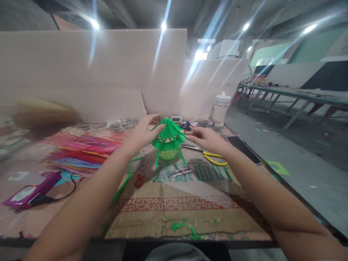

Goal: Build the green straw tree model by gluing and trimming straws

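Observation:
A green cone-roofed model [170,132], built of thin fuzzy strips, stands on the cardboard in front of me. Long strips slope down from its peak like legs, and a yellow-green round base [168,155] shows beneath. My left hand [146,129] is at its left side, fingers stretched and thumb against the roof. On the other side, my right hand [205,138] has loosely curled fingers beside the roof's right edge, with nothing visible in them. Pink-handled thread snips [181,172] lie before the model. Yellow-handled scissors [213,158] rest under my right hand.
Bundles of coloured fuzzy strips [87,150] and a purple glue-gun-like tool [34,192] with a cord are at left. A phone [243,149] and a clear bottle [220,110] stand toward the right. Green scraps [178,226] dot the cardboard's front. A pale partition [95,65] rises behind.

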A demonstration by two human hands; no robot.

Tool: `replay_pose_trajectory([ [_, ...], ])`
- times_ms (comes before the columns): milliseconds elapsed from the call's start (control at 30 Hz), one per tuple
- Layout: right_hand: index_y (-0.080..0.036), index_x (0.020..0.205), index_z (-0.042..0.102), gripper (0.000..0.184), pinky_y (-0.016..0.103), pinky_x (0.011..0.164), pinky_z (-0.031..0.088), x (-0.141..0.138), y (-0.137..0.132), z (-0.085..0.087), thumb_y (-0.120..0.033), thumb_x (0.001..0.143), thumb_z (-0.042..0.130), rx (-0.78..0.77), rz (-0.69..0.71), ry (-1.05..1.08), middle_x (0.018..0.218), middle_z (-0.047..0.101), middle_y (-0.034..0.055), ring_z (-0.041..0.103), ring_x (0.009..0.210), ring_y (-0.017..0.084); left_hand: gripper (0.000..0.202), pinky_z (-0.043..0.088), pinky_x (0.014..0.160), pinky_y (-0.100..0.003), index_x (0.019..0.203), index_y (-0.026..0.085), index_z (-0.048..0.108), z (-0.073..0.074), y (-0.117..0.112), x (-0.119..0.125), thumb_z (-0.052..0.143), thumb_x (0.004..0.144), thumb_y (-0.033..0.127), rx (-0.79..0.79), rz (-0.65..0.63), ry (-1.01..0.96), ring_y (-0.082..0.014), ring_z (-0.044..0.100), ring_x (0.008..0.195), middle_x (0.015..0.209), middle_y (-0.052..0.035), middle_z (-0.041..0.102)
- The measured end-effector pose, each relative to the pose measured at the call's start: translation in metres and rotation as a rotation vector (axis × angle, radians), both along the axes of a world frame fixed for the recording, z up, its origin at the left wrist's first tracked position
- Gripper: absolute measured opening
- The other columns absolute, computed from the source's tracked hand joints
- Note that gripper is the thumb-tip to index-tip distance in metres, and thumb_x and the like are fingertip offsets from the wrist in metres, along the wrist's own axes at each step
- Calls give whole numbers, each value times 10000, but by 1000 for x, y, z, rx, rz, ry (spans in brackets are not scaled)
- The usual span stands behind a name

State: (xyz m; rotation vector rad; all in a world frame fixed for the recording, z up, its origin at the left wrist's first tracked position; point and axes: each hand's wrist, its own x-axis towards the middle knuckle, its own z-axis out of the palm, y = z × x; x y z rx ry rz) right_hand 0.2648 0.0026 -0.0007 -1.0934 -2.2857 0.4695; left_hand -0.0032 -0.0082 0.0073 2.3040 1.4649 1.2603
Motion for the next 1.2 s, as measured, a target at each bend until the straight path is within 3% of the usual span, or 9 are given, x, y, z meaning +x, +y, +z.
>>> replay_pose_trajectory([
  [133,-199,912,683,189,271,659,407,18,-6,-20,-338,910,556,-112,205,-389,857,705,35,607,743,169,573,452,1052,-401,1330,168,576,8,20,7,560,886,530,-143,-71,3,-261,594,1212,1365,-107,609],
  [233,-199,1027,708,202,286,732,447,28,-10,-34,-272,880,591,-131,210,-504,1003,731,67,658,860,205,614,449,1056,-406,1368,176,553,4,27,7,592,869,531,-161,-116,53,-270,588,1227,1348,-103,627],
  [333,-186,1061,699,227,310,771,464,29,-12,-40,-302,896,595,-68,144,-509,1045,725,91,664,914,233,633,432,1076,-421,1389,201,546,-1,33,3,576,874,569,-161,-130,66,-283,576,1253,1380,-95,611],
  [600,-171,1075,670,216,315,798,465,13,-23,-51,-298,921,589,-14,195,-498,1063,669,99,645,927,223,644,398,1117,-434,1432,278,506,-3,38,-10,544,887,619,-235,-198,50,-295,528,1317,1438,-49,570],
  [733,-199,1093,646,262,325,783,469,35,-16,-59,-331,867,661,8,131,-571,1084,654,98,630,952,249,585,414,1105,-422,1423,314,510,-5,33,-15,547,906,584,-232,-238,43,-292,543,1298,1412,-24,594],
  [900,-167,1156,653,303,393,866,494,77,13,-73,-237,871,582,101,-107,-620,1136,623,164,621,994,275,589,443,1082,-413,1387,267,531,-13,39,-24,606,880,557,-273,-351,-150,-292,549,1281,1393,-71,596],
  [967,-163,1251,633,376,416,933,492,87,22,-77,-222,897,520,78,-115,-597,1220,609,183,619,1059,282,597,430,1093,-435,1380,259,540,-16,43,-26,610,873,566,-284,-385,-177,-302,541,1288,1407,-82,583],
  [1067,-173,1344,591,453,405,1015,468,94,31,-76,-230,906,492,-7,-26,-538,1324,583,177,595,1166,280,594,414,1106,-432,1403,263,526,-18,45,-22,549,904,583,-249,-341,-131,-298,517,1313,1443,-73,555],
  [1200,-186,1425,527,568,380,994,479,93,34,-75,-249,862,552,-84,-18,-512,1308,592,169,615,1133,271,496,419,1089,-394,1335,244,601,-14,38,-8,440,967,535,-114,-229,-19,-256,543,1268,1352,-61,622],
])
